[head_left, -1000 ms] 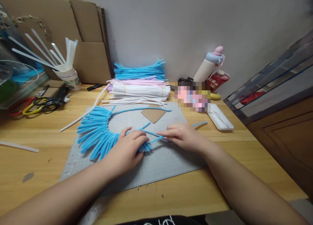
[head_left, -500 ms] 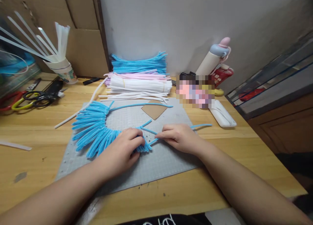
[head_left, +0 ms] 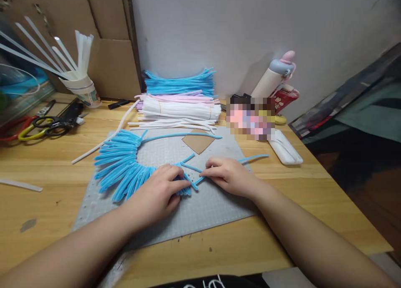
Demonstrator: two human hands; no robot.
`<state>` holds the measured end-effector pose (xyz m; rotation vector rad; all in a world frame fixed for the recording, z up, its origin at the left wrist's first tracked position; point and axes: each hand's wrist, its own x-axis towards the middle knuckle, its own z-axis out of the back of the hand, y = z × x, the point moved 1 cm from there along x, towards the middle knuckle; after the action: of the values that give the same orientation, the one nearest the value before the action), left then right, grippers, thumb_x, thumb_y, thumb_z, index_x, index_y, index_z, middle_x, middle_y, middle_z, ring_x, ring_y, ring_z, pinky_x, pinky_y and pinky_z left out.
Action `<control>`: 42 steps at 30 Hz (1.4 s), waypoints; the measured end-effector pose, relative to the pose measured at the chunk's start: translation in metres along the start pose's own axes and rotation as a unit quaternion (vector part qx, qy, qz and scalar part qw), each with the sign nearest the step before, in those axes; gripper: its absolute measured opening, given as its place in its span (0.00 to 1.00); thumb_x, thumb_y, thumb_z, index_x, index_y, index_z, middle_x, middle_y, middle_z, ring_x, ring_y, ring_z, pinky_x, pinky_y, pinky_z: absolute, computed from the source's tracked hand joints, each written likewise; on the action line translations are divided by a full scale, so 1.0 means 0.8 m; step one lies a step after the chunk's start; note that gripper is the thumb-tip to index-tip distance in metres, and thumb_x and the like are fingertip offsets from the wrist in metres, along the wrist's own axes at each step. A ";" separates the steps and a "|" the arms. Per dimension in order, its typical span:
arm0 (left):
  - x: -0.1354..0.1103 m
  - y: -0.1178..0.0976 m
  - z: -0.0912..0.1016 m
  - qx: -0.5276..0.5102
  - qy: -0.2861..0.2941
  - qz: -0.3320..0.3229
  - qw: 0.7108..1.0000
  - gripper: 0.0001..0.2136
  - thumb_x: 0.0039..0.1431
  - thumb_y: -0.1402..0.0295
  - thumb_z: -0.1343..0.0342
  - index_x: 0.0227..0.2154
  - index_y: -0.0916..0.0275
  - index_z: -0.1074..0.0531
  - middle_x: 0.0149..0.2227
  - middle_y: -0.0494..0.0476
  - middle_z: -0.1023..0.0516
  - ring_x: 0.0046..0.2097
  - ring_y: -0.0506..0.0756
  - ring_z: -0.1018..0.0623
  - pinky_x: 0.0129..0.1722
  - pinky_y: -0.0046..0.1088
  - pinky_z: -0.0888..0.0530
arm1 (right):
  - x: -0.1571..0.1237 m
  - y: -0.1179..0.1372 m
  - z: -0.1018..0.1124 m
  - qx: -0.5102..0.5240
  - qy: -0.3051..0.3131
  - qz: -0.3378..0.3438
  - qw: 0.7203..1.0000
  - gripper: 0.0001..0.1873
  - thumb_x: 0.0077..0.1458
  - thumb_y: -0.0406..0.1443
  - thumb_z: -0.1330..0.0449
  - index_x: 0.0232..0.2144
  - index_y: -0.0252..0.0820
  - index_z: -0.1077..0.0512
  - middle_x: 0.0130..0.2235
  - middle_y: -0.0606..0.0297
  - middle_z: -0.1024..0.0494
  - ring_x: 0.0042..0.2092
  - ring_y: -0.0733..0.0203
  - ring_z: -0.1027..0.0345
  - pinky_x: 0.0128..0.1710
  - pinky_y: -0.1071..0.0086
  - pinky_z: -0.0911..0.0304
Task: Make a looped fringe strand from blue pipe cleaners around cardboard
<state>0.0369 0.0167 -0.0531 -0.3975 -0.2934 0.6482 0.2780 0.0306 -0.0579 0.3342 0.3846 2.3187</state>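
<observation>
Blue fuzzy fringe [head_left: 117, 167] lies in a curve on the grey mat [head_left: 219, 208]. The left hand [head_left: 163, 185] curls over its right end, but I cannot tell if the fingers pinch it or just press down. The right hand [head_left: 224, 176] seems to pinch a thin blue stem [head_left: 198, 181] just beside that end. To do this well, hold the fringe still, bend the stem gently, and keep everything snug and even.
</observation>
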 end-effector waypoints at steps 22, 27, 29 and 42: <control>-0.001 -0.001 -0.001 0.003 0.013 0.020 1.000 0.12 0.53 0.79 0.50 0.40 0.61 0.32 0.44 0.59 0.31 0.48 0.59 0.33 0.48 0.41 0.33 | 0.008 0.033 -0.003 0.115 0.009 -0.003 0.993 0.15 0.57 0.36 0.41 0.47 0.43 0.32 0.43 0.60 0.26 0.45 0.58 0.34 0.43 0.65 0.39; 0.001 -0.001 -0.002 0.020 0.016 0.021 0.999 0.08 0.52 0.79 0.50 0.34 0.61 0.33 0.42 0.58 0.32 0.46 0.59 0.33 0.46 0.40 0.33 | 0.012 0.036 -0.012 0.015 -0.002 0.016 1.000 0.08 0.60 0.31 0.47 0.38 0.41 0.28 0.34 0.63 0.28 0.37 0.60 0.36 0.35 0.68 0.44; 0.001 -0.001 -0.004 0.020 0.011 0.023 0.999 0.07 0.53 0.78 0.50 0.33 0.62 0.34 0.42 0.58 0.32 0.45 0.59 0.33 0.46 0.40 0.33 | 0.013 0.035 -0.013 0.018 -0.015 0.018 1.000 0.10 0.59 0.30 0.46 0.42 0.41 0.28 0.34 0.63 0.28 0.38 0.60 0.36 0.36 0.68 0.44; 0.002 -0.001 -0.005 0.009 -0.006 0.036 0.999 0.10 0.52 0.79 0.48 0.37 0.61 0.33 0.41 0.57 0.33 0.46 0.59 0.34 0.45 0.38 0.33 | 0.013 0.031 -0.019 -0.083 -0.086 0.057 0.991 0.10 0.59 0.31 0.48 0.39 0.42 0.26 0.36 0.62 0.26 0.35 0.61 0.37 0.33 0.67 0.48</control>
<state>0.0406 0.0160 -0.0562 -0.3877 -0.2848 0.7233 0.2494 0.0186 -0.0611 0.4802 0.0882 2.3909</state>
